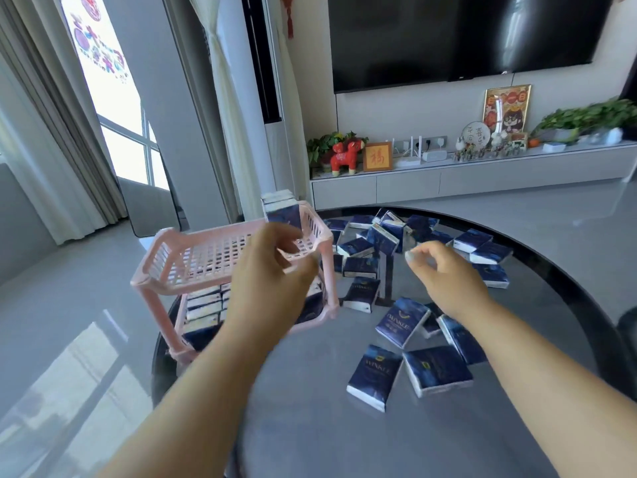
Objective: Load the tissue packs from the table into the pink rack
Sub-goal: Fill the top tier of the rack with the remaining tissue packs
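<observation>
Your left hand (272,267) is hovering with fingers loosely curled and holding nothing, just in front of the top tier of the pink rack (193,260). Your right hand (444,274) is hanging above the loose pile, fingers bent, thumb and forefinger close together; whether it is pinching anything, you cannot tell.

The rack is standing upright on the round table (310,408), its long axis running left to right ahead of your left hand. A short row of packs (281,210) is standing on end at the top tier's far right corner, just beyond your left fingers; their number is unclear. Below your left wrist, the lower tier is holding stacked packs (203,305).

The loose tissue packs (375,376) are lying flat, pointing every way, under and around your right hand, more than fifteen.
</observation>
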The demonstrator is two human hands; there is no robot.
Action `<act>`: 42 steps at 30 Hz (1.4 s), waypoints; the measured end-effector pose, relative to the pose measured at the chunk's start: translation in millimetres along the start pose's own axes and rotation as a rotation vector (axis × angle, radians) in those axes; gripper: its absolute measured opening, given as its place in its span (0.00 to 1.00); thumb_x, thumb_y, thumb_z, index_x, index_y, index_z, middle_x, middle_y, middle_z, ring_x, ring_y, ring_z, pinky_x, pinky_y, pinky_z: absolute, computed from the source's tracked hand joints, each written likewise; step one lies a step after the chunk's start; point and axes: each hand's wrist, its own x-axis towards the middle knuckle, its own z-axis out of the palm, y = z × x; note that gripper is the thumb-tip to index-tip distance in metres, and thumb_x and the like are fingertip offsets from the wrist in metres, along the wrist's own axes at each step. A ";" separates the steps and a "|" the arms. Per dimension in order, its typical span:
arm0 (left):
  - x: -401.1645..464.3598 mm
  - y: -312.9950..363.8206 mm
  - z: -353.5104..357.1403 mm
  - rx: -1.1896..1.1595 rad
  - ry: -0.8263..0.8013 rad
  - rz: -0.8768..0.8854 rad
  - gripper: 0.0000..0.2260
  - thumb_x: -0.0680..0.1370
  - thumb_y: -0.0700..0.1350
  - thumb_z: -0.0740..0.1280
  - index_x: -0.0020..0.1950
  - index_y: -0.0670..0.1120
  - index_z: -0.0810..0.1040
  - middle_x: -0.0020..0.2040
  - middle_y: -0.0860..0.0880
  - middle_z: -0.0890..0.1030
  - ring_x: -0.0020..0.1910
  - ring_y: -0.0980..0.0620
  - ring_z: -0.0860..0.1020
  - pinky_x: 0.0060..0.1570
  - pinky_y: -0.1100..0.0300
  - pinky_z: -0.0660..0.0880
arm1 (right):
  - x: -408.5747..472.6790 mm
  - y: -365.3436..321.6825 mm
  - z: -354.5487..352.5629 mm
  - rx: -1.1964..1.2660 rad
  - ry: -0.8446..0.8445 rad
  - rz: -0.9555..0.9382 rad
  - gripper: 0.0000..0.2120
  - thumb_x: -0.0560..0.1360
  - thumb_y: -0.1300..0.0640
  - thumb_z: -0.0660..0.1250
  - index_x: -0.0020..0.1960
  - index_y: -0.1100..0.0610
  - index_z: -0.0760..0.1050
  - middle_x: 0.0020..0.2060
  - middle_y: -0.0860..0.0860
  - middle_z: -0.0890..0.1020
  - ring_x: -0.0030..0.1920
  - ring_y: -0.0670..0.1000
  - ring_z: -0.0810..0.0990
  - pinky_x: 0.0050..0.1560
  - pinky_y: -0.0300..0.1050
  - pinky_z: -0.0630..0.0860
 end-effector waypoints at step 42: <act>-178.7 -58.9 10.7 -0.137 -0.167 -0.404 0.03 0.77 0.49 0.68 0.49 0.56 0.76 0.42 0.53 0.82 0.43 0.54 0.80 0.48 0.55 0.79 | -142.8 14.2 9.5 0.190 -0.119 0.304 0.14 0.72 0.45 0.70 0.48 0.55 0.74 0.43 0.51 0.80 0.46 0.53 0.79 0.45 0.46 0.73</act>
